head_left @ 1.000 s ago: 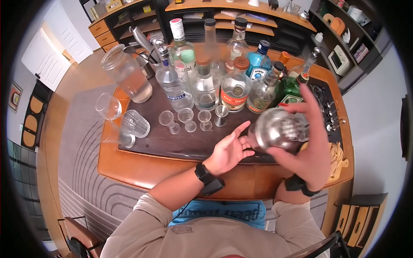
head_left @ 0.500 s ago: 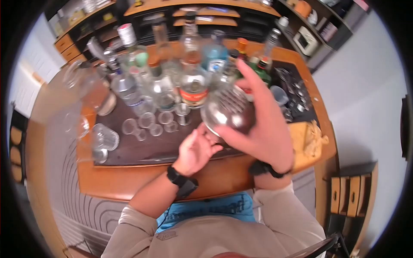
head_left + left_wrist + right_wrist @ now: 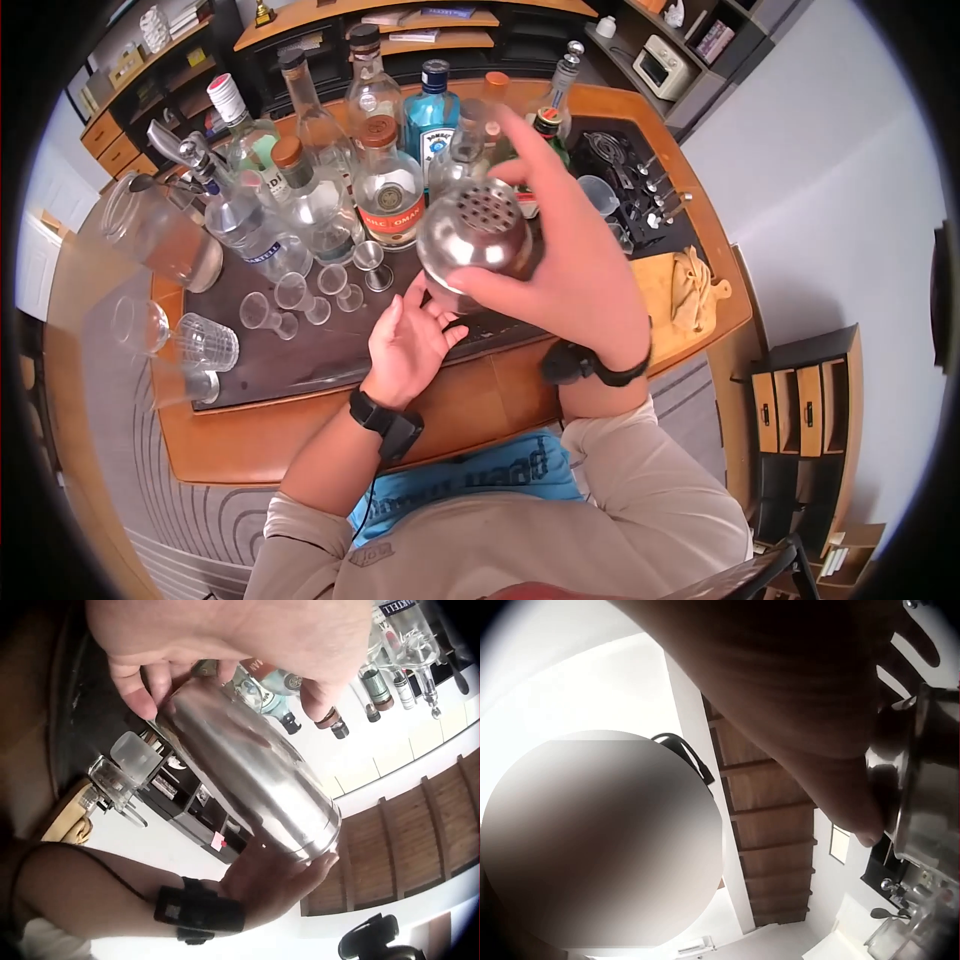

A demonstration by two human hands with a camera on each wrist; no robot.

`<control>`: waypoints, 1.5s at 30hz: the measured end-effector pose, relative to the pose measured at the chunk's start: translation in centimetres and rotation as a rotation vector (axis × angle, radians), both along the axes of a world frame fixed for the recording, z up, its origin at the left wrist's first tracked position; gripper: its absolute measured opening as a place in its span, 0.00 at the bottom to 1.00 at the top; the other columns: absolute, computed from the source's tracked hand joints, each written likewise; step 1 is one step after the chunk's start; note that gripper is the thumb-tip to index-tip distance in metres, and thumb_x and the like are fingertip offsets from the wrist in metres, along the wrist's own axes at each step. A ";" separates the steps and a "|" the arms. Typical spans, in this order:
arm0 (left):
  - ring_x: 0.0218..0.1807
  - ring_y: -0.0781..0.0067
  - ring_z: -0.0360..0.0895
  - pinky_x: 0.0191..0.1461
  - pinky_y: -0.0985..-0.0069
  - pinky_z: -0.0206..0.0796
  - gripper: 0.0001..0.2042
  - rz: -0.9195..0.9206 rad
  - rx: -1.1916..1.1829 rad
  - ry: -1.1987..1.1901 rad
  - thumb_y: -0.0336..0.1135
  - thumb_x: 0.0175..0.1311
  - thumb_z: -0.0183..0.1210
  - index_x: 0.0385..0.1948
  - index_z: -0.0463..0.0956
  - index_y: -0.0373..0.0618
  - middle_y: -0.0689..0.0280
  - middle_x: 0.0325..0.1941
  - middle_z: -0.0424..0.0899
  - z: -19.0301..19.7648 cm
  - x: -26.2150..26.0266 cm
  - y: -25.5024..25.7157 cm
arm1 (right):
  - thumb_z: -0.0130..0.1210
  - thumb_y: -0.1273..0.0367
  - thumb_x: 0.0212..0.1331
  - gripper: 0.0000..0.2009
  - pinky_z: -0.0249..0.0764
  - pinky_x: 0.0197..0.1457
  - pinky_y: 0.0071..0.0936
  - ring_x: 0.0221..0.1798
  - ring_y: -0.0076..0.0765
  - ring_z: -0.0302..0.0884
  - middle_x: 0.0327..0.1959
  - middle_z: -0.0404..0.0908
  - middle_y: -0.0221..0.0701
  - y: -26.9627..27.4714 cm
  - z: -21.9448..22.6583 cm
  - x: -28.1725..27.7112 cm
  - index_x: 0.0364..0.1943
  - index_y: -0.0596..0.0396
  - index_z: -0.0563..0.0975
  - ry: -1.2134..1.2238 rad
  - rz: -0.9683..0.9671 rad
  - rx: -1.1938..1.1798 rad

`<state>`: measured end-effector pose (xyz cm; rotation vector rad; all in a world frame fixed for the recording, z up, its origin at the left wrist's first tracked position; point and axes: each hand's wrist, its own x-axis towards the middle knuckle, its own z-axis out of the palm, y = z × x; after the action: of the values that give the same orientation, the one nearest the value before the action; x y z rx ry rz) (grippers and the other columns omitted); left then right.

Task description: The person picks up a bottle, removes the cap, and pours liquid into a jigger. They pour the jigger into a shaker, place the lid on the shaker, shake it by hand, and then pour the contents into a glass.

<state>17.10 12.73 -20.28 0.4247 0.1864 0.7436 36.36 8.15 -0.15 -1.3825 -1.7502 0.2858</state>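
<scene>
A metal shaker [image 3: 462, 250] with a perforated top is held tilted above the table's front part. My right hand [image 3: 585, 275] grips its upper part, thumb on the near side and fingers spread over the far side. Palm up, my left hand [image 3: 408, 345] lies at the lower end, its fingers extended loosely against the base. In the left wrist view, the shaker's long body [image 3: 240, 765] runs from the fingers of my left hand [image 3: 232, 634] to my right hand [image 3: 277, 881]. The right wrist view has the thumb of my right hand [image 3: 802, 712] against the metal [image 3: 934, 787].
Several bottles [image 3: 390, 190] stand behind the shaker. Small hourglass-shaped measures [image 3: 302, 298] are left of it, beside a ridged glass [image 3: 207, 342] and a big jar [image 3: 165, 235]. At the right lie a wooden board [image 3: 655, 285] with a cloth [image 3: 692, 290] and metal tools [image 3: 655, 212].
The head view has swung, so the table and bottles appear further left. The shaker stays between both hands, and its perforated top has come into sharper view.
</scene>
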 end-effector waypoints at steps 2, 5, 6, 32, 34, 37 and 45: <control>0.60 0.67 0.78 0.68 0.58 0.71 0.37 0.026 0.000 0.029 0.63 0.75 0.56 0.77 0.63 0.51 0.65 0.63 0.81 1.0 0.3 -0.3 | 0.83 0.62 0.43 0.60 0.71 0.74 0.39 0.61 0.40 0.81 0.64 0.80 0.39 -0.3 0.5 0.1 0.84 0.56 0.60 0.014 0.049 -0.029; 0.59 0.67 0.79 0.68 0.59 0.71 0.36 0.115 -0.002 0.126 0.63 0.75 0.57 0.77 0.64 0.51 0.65 0.63 0.81 3.2 0.3 -1.4 | 0.84 0.60 0.43 0.60 0.72 0.72 0.38 0.62 0.38 0.80 0.66 0.79 0.38 -0.3 0.2 -0.7 0.84 0.56 0.60 -0.051 0.213 0.093; 0.59 0.67 0.79 0.68 0.59 0.71 0.36 0.106 0.000 0.129 0.63 0.75 0.57 0.77 0.64 0.51 0.65 0.63 0.81 2.0 0.2 -1.2 | 0.84 0.60 0.43 0.60 0.72 0.72 0.38 0.62 0.38 0.80 0.66 0.79 0.38 0.0 -0.1 -0.8 0.84 0.56 0.60 -0.049 0.205 0.093; 0.66 0.63 0.76 0.70 0.57 0.68 0.37 -0.019 0.009 -0.029 0.65 0.75 0.55 0.76 0.63 0.51 0.65 0.65 0.80 -0.6 0.2 0.1 | 0.79 0.65 0.48 0.54 0.72 0.71 0.39 0.63 0.44 0.79 0.64 0.81 0.38 0.3 -0.2 0.2 0.82 0.57 0.63 -0.092 -0.043 0.049; 0.66 0.63 0.76 0.71 0.57 0.67 0.38 -0.013 0.017 -0.010 0.65 0.75 0.55 0.78 0.62 0.52 0.64 0.67 0.79 0.6 0.1 -0.1 | 0.80 0.64 0.48 0.54 0.73 0.70 0.39 0.63 0.44 0.80 0.63 0.81 0.38 -0.3 0.4 0.4 0.83 0.56 0.62 -0.093 0.023 0.060; 0.67 0.63 0.75 0.72 0.57 0.67 0.40 -0.006 0.018 0.026 0.66 0.74 0.55 0.81 0.59 0.54 0.63 0.71 0.77 0.4 0.1 -0.3 | 0.81 0.64 0.48 0.55 0.75 0.69 0.39 0.63 0.43 0.80 0.61 0.81 0.38 -0.2 0.3 -0.6 0.83 0.54 0.62 -0.094 0.167 0.089; 0.69 0.63 0.75 0.73 0.55 0.66 0.42 0.022 0.025 0.013 0.65 0.76 0.53 0.84 0.55 0.50 0.61 0.74 0.76 2.0 0.5 -0.7 | 0.80 0.66 0.45 0.56 0.72 0.72 0.40 0.64 0.44 0.78 0.63 0.80 0.39 -0.9 0.6 0.4 0.83 0.55 0.62 -0.070 0.163 0.071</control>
<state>17.59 11.99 -18.26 0.4526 0.1947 0.7656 36.78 7.26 0.47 -1.2152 -1.9163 0.2637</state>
